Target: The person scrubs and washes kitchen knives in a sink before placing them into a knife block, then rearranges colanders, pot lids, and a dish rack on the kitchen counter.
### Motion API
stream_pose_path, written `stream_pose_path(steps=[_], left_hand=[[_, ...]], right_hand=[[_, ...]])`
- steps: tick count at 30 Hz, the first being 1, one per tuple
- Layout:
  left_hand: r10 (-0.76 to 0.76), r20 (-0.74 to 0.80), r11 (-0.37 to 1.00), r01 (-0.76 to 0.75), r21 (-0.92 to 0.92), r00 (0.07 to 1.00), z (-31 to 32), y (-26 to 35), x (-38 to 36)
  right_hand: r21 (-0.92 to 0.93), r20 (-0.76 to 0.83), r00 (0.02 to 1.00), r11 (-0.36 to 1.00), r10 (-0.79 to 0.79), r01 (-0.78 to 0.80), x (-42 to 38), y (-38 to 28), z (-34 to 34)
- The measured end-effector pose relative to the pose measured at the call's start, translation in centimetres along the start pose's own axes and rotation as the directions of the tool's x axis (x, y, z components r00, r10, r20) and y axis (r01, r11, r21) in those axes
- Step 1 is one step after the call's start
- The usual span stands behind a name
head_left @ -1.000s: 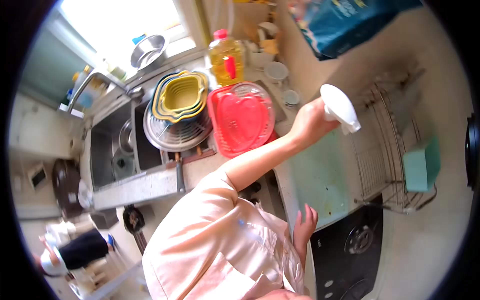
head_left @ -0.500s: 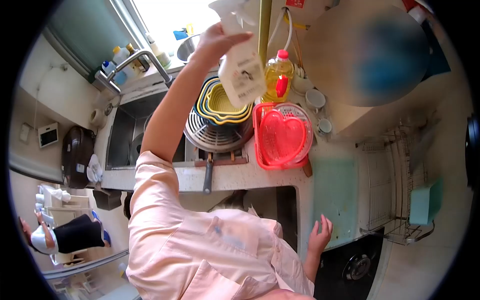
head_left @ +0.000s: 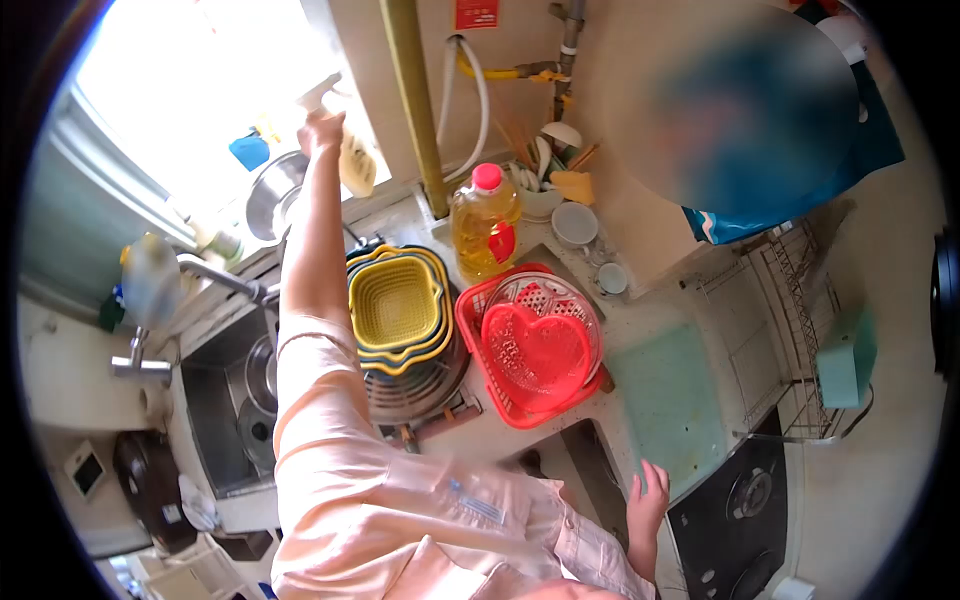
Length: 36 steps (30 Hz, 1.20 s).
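My left hand (head_left: 322,132) is stretched out to the windowsill, its fingers wrapped round the neck of a pale spray bottle (head_left: 357,167). The bottle is upright at the sill's right end, beside a steel bowl (head_left: 272,200). Bright window light washes out its top. My right hand (head_left: 648,497) hangs low at the counter's front edge, fingers apart and holding nothing, near a pale green glass board (head_left: 668,400) and a black gas stove (head_left: 735,510).
Nested yellow and blue baskets (head_left: 397,305) stand beside the sink (head_left: 215,430). A red basket with heart-shaped colander (head_left: 535,355) sits right of them, an oil bottle (head_left: 484,222) behind. A wire rack (head_left: 800,330) is at right; a faucet (head_left: 215,272) arches at left.
My left hand has carried the spray bottle from above the baskets, up and left to the windowsill. The view has turned toward the window. My right hand still hangs open.
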<state>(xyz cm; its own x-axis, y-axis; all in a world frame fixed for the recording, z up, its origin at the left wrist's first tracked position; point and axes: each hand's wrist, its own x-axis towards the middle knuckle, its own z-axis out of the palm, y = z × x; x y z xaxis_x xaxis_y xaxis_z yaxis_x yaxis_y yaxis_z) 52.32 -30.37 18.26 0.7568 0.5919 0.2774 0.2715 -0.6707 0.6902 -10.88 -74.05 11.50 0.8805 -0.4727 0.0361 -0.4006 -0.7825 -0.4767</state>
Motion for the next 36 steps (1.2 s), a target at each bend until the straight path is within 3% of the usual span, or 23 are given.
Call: stream_pose_path(steps=[3,4,6,8,10,13,15,18,21,22,23,26,29,30,31,32,33,34,35,36], left_hand=[[0.061,-0.094,0.998,-0.06,0.019,0.994,4.7,-2.7,3.3],[0.102,-0.081,0.99,-0.092,0.111,0.991,6.4,-4.1,5.3],[0.25,-0.104,0.966,-0.241,0.09,0.963,12.9,-10.2,12.7],[0.114,-0.005,0.907,-0.102,0.409,0.993,12.4,-8.3,13.1],[0.026,0.061,0.863,-0.054,0.502,0.998,11.5,-6.9,13.1],[-0.009,0.208,0.998,-0.006,0.069,0.978,11.4,-6.0,11.8],[-0.031,0.305,0.972,0.1,-0.213,0.952,11.1,-5.7,10.9],[-0.035,0.33,0.945,0.139,-0.297,0.943,10.9,-6.4,10.7],[0.009,0.241,0.995,0.014,-0.096,0.97,10.3,-7.4,12.4],[0.026,0.211,0.999,-0.021,-0.026,0.977,9.9,-7.7,12.8],[0.047,0.18,0.997,-0.056,0.047,0.983,9.4,-7.9,13.2],[0.153,0.066,0.972,-0.163,0.17,0.986,7.6,-7.2,13.1],[0.388,-0.172,0.888,-0.417,-0.192,0.905,1.7,-2.8,4.7],[0.379,-0.111,0.859,-0.393,-0.329,0.919,-1.5,-0.6,0.3],[0.378,-0.053,0.812,-0.359,-0.46,0.924,-4.7,1.8,-4.3],[0.423,-0.007,0.819,-0.386,-0.425,0.906,-8.5,4.2,-10.2],[0.498,0.015,0.725,-0.407,-0.555,0.867,-10.3,5.1,-15.2],[0.569,0.037,0.619,-0.398,-0.677,0.822,-12.1,5.9,-20.3],[0.75,0.057,0.521,-0.536,-0.664,0.659,-13.8,5.7,-24.0],[0.742,0.042,0.529,-0.546,-0.65,0.669,-15.3,5.4,-24.8]], right_hand=[[-0.052,0.014,0.996,0.995,0.083,-0.082,-1.6,1.1,-0.1],[-0.097,0.025,0.993,0.988,0.119,-0.117,-2.1,1.3,-0.1],[-0.125,0.006,0.986,0.979,0.165,-0.163,-3.0,1.6,-0.2],[-0.151,-0.016,0.976,0.964,0.219,-0.219,-4.0,2.2,-0.2],[-0.169,-0.043,0.962,0.947,0.271,-0.275,-5.2,3.5,-0.2],[-0.209,-0.164,0.926,0.906,0.339,-0.369,-8.2,7.1,0.3],[-0.239,-0.248,0.892,0.868,0.379,-0.435,-10.1,9.6,0.4],[0.087,-0.283,0.719,0.764,0.635,-0.639,-12.2,13.3,1.6],[0.287,-0.248,0.653,0.698,0.716,-0.656,-11.7,15.4,2.7],[0.343,-0.258,0.675,0.719,0.691,-0.605,-11.3,16.0,3.3],[0.396,-0.27,0.695,0.735,0.666,-0.551,-10.9,16.4,4.0],[0.378,-0.27,0.623,0.676,0.734,-0.633,-9.5,17.7,6.3],[0.226,-0.278,0.56,0.62,0.781,-0.752,-7.0,18.4,6.8],[0.175,-0.276,0.547,0.601,0.79,-0.78,-6.3,18.3,6.8],[0.31,-0.222,0.515,0.561,0.828,-0.768,-5.8,18.7,7.0],[0.435,-0.159,0.488,0.505,0.858,-0.745,-5.3,19.3,7.1],[0.547,-0.088,0.465,0.433,0.881,-0.716,-4.9,19.7,7.1],[0.744,0.192,0.47,0.185,0.861,-0.643,-4.1,17.2,4.4],[0.78,0.199,0.506,0.177,0.839,-0.6,-3.8,16.0,3.0],[0.815,0.205,0.543,0.165,0.814,-0.555,-3.4,15.2,1.9]])
